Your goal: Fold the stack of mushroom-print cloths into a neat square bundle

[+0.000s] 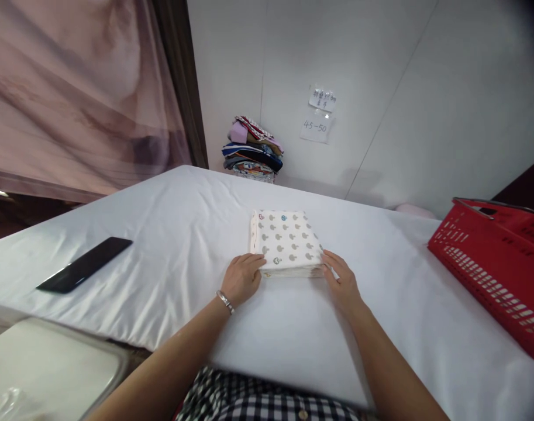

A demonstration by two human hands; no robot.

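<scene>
A folded white cloth (pixel 288 238) with a small grey print and a few coloured motifs lies flat on the white-covered table (pixel 174 234). Its layers show along the near edge. My left hand (pixel 244 277), a silver bracelet on the wrist, grips the near left corner, fingertips on top and the thumb hidden. At the near right corner, my right hand (pixel 343 285) pinches the layers, with the fingers on the upper face and the thumb at the edge. The cloth forms a neat, roughly square block between both hands.
A black flat slab (pixel 86 264), perhaps a phone or tablet, lies to the left. A red plastic basket (pixel 490 269) stands at the right edge. Folded clothes (pixel 253 151) are stacked beyond the far edge, against a wall with paper notes (pixel 316 127). A white surface (pixel 47 368) sits lower left.
</scene>
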